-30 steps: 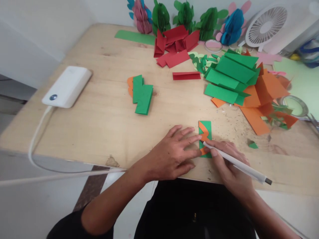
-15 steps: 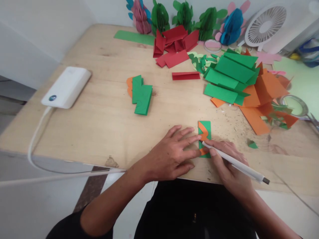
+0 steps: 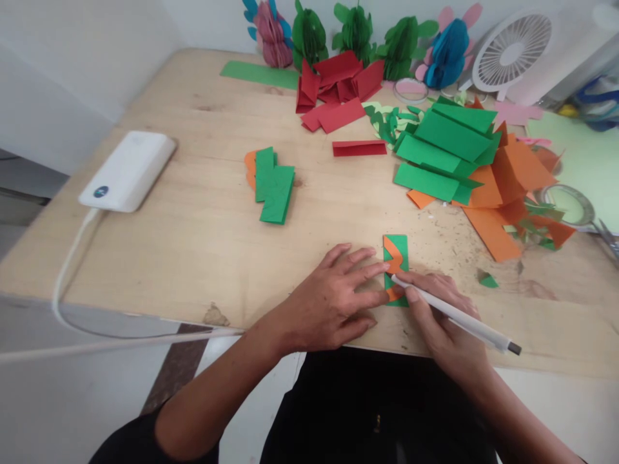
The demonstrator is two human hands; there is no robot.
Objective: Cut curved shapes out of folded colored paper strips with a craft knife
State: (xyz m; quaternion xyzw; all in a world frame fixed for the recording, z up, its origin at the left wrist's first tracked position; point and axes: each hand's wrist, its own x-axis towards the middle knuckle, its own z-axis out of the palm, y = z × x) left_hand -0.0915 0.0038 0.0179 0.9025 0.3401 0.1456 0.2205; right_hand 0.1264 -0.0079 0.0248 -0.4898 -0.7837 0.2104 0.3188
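Note:
A small green paper piece [image 3: 401, 245] lies upright near the table's front edge, with a curvy orange paper shape [image 3: 395, 254] on top of it. My left hand [image 3: 333, 299] rests on the table with fingers spread, its fingertips pressing the left side of the orange shape. In my right hand [image 3: 447, 319] is a white pen [image 3: 457, 314], pinched near its tip. The tip touches the papers at the inner edge of the orange shape, and its dark end points to the lower right. Fingers cover part of both papers.
Folded green papers [image 3: 452, 135], orange papers [image 3: 525, 167] and red papers [image 3: 338, 74] lie towards the back. Two green pieces [image 3: 278, 190] are left of centre, near a white power bank [image 3: 128, 171] with a cable. Honeycomb paper figures [image 3: 309, 37] and a fan [image 3: 512, 51] stand behind.

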